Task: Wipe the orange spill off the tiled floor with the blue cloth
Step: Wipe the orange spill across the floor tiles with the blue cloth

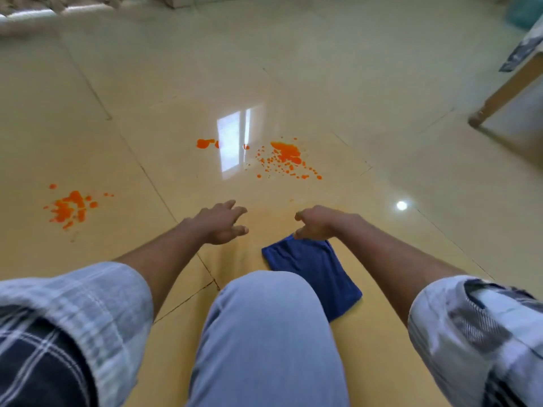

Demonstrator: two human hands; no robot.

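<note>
A folded blue cloth (311, 273) lies flat on the glossy beige tiled floor (367, 92), just right of my raised knee. My right hand (318, 223) hovers over the cloth's far edge with fingers loosely bent, holding nothing. My left hand (221, 223) hangs above bare tile to the left, fingers spread and relaxed. Orange spill shows in three patches: a large splatter (286, 157) ahead of my right hand, a small blot (205, 143) ahead of my left hand, and another splatter (70, 208) far left.
My knee in light jeans (264, 333) fills the lower middle and covers the cloth's near corner. A wooden furniture leg (484, 108) stands at the right. A window glare (232, 141) reflects on the tile between the spill patches.
</note>
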